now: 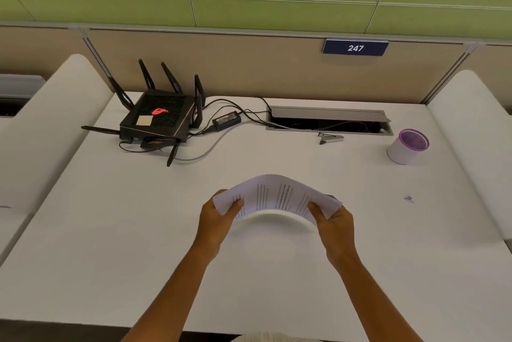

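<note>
A thin stack of printed white paper sheets (277, 194) is held above the middle of the white desk (138, 230), bowed upward in an arch. My left hand (216, 219) grips its left end, thumb on top. The right end is gripped the same way by my right hand (335, 225). The sheets' lines of text run across the arch.
A black router (158, 117) with several antennas, its power brick (226, 120) and cables sit at the back left. An open cable hatch (329, 120) lies at the back, a metal clip (331, 138) before it. A white cup with purple rim (407, 146) lies tipped at right.
</note>
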The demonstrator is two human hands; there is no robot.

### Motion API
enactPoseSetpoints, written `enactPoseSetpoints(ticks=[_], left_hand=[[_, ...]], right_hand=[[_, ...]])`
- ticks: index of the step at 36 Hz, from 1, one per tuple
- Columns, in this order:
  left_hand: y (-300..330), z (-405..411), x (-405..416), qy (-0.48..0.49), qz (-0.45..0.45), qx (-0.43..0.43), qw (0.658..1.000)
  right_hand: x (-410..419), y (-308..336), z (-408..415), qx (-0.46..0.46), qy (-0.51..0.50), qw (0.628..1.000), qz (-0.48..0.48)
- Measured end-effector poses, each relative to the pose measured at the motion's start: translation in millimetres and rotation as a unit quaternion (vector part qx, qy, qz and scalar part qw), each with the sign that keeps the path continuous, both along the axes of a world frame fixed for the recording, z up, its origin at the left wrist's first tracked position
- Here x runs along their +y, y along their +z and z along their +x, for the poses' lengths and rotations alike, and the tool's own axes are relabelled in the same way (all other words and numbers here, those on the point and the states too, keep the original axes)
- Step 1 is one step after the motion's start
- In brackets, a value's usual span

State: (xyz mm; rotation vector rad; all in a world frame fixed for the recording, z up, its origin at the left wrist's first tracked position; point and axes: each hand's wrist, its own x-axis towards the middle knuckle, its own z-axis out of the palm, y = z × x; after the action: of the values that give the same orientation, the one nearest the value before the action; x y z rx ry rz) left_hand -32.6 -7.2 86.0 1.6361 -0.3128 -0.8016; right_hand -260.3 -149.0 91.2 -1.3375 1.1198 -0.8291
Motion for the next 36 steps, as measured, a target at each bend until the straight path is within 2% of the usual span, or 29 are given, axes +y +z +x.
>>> enactPoseSetpoints(ticks=[4, 9, 18, 24, 31, 36], left_hand=[[-3, 2, 1, -0.015, 0.013, -0.010, 1.000], [-11, -8, 2, -0.005, 0.044, 0.020, 0.999], [1, 6, 8, -0.020, 0.072, -0.025, 0.997], [2, 13, 17, 0.017, 0.040, 0.014, 0.999], [3, 10, 23, 0.083, -0.036, 0.087, 0.992], [-3, -12, 20, 0.106, -0.053, 0.139, 0.983]], right_hand=[[-2, -3, 2, 0.000, 0.002, 1.000, 0.006], [0, -27, 1, 0.046, -0.001, 0.996, 0.075], [-24, -7, -12, 0.068, 0.056, 0.993, 0.081], [-42, 4, -21, 0.021, 0.125, 0.984, 0.125], [-36, 11, -17, -0.127, 0.133, 0.954, 0.236], [-14, 13, 6, -0.122, 0.118, 0.961, 0.218]])
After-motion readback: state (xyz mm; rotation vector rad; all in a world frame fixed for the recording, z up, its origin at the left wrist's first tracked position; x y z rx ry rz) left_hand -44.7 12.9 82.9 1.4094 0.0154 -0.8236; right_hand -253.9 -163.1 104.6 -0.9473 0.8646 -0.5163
